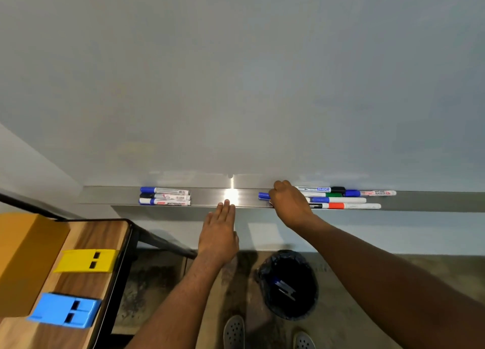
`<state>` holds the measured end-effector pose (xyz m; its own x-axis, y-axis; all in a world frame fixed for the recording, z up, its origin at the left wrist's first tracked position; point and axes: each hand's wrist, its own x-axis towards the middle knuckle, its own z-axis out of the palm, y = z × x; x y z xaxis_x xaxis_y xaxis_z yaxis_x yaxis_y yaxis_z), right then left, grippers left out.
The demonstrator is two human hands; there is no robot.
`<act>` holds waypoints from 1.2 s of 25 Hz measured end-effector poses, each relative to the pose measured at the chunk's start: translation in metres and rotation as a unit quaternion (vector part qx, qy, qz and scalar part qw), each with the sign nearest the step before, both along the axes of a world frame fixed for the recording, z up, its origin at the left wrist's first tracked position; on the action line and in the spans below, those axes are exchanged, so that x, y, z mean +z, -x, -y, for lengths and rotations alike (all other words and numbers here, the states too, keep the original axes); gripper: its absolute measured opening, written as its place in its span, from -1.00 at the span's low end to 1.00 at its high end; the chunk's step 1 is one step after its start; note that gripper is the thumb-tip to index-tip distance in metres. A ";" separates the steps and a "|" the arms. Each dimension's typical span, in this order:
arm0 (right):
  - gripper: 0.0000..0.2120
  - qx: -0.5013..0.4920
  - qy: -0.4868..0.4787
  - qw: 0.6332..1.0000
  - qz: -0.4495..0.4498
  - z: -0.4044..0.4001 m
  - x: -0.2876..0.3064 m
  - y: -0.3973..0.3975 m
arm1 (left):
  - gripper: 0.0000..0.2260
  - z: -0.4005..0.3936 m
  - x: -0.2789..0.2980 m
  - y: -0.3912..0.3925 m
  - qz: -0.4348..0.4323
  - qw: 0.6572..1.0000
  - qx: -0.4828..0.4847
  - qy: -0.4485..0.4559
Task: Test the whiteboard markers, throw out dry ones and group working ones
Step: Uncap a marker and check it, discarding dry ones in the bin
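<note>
R hand (288,207) grip closed on blue-cap marker (263,196), prob next to test. L hand (219,233) open, empty. Trio (164,196) on tray (236,197) left = keepers; bin (290,285) underneath for duds.

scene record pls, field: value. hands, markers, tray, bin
left hand: open, flat, fingertips at the tray's front edge, holding nothing
right hand: fingers closed on a blue-capped marker on the tray
tray: metal ledge under the whiteboard
left group: three capped markers, lying side by side
right pile: several mixed markers, loosely laid
trash bin: on the floor below the tray, black liner, at least one marker inside
</note>
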<state>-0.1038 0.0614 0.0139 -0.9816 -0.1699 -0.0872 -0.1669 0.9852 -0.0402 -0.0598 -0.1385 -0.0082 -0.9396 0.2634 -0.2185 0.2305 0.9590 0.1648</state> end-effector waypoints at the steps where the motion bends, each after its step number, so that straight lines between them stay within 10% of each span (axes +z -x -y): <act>1: -0.75 0.005 -0.007 1.000 0.008 0.001 0.003 0.003 | -0.36 -0.003 0.001 0.000 0.000 1.000 0.005 0.000; 11: -0.72 0.030 -0.004 0.999 -0.019 0.009 -0.002 0.011 | -0.38 -0.011 0.000 0.000 0.005 0.998 0.045 -0.044; 24: -0.77 0.098 0.262 0.943 -0.182 0.016 0.027 0.008 | -0.43 -0.009 -0.003 0.001 -0.022 0.990 0.084 -0.108; 26: -0.75 0.016 0.377 0.912 -0.160 0.013 0.043 0.000 | -0.47 -0.014 0.003 -0.002 -0.049 0.979 0.098 -0.169; 30: -0.85 -0.188 0.644 0.740 -0.050 -0.007 0.090 -0.025 | -0.55 -0.037 0.049 -0.006 -0.045 0.908 0.159 -0.385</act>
<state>-0.0787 0.0680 0.1042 -0.9713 0.2376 -0.0135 0.0425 0.1175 -0.9922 -0.0537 -0.1018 0.0405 -0.9998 0.0181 -0.0022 0.0088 0.5889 0.8081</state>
